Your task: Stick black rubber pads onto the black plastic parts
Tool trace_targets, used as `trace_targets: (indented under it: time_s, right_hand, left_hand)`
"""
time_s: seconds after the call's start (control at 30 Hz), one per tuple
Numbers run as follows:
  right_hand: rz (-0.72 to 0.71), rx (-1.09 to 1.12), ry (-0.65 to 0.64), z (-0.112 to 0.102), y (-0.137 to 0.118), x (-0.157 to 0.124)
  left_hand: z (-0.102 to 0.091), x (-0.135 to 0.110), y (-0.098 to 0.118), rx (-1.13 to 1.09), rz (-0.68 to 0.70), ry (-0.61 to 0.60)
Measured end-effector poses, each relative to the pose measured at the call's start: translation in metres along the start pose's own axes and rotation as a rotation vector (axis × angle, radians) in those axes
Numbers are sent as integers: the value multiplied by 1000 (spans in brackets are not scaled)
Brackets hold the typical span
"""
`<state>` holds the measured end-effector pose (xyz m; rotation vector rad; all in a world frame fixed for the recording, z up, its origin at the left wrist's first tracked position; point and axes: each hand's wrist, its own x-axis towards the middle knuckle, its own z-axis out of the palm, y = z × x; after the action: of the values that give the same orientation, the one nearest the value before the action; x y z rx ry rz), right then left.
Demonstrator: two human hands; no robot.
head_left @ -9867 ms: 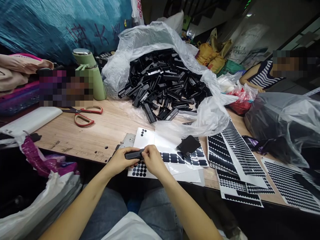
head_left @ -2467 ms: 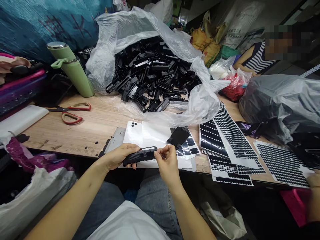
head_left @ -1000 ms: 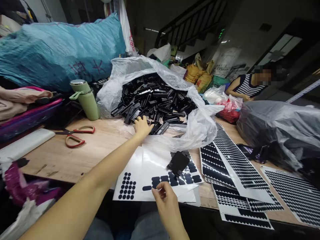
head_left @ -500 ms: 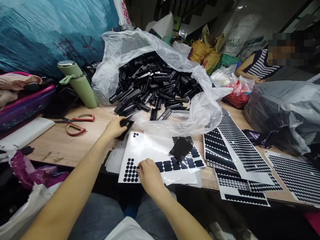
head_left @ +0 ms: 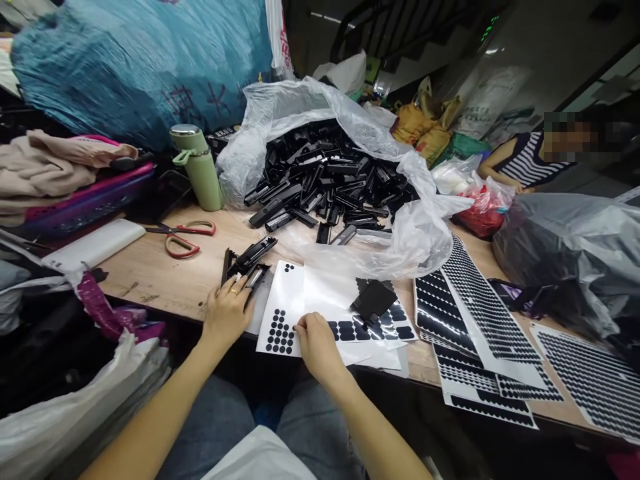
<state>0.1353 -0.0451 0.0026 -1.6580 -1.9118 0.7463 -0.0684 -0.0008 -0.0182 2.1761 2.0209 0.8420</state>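
My left hand (head_left: 227, 312) is closed on several long black plastic parts (head_left: 249, 260) that stick out away from me over the wooden table's near edge. My right hand (head_left: 314, 338) rests on a white sticker sheet (head_left: 295, 303) carrying round and oval black pads, its fingertips pinched at the sheet's near part; what they hold is too small to see. A small black folded piece (head_left: 374, 299) lies on the same sheet to the right. Behind it an open clear plastic bag (head_left: 410, 227) spills a big heap of black parts (head_left: 325, 177).
Red-handled scissors (head_left: 181, 237) and a green flask (head_left: 197, 167) stand at the left of the table (head_left: 165, 277). More black pad sheets (head_left: 480, 320) lie at the right beside a grey plastic bag (head_left: 565, 253). A person in a striped top (head_left: 525, 163) sits at the far right.
My left hand reached into the heap, grabbed black parts and pulled them back to the table's near edge. My right hand moved left onto the pad sheet.
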Motion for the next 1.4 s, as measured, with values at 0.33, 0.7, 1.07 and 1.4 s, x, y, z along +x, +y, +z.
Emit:
trace_targets:
  time_s: [0.33, 0.7, 1.07, 1.4]
  right_hand:
    - [-95, 493, 14, -43, -52, 17]
    - [-5, 351, 54, -26, -50, 12]
    - [-4, 279, 105, -18, -43, 7]
    - [201, -180, 248, -8, 25, -8]
  left_hand:
    - [-61, 10, 39, -1146, -750, -435]
    - [-53, 2, 62, -1154, -801, -499]
    - [-46, -4, 71, -1153, -804, -490]
    - [-9, 7, 69, -1077, -862, -497]
